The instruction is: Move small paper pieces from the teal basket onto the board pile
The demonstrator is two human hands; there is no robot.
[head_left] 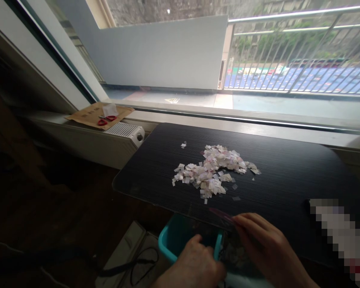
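Observation:
A loose heap of small pale paper scraps (211, 168), some pinkish and some see-through, lies on the black tabletop (276, 168). My right hand (262, 236) is at the table's front edge, its fingers pinching a clear plastic bag with a purple-pink edge strip (220, 215). The bag hangs below the table edge; its lower part is dim. Over a turquoise bin (165, 242) is my left hand (195, 260), its fingers curled. What those fingers hold, if anything, is hidden.
Red-handled scissors (107, 119) rest on a brown envelope (87, 114) atop a white radiator (124, 130) at the left. A large window and sill (195, 118) run behind the table. A dark cable (132, 264) is near the bin. A blurred-out object (342, 240) lies at the right.

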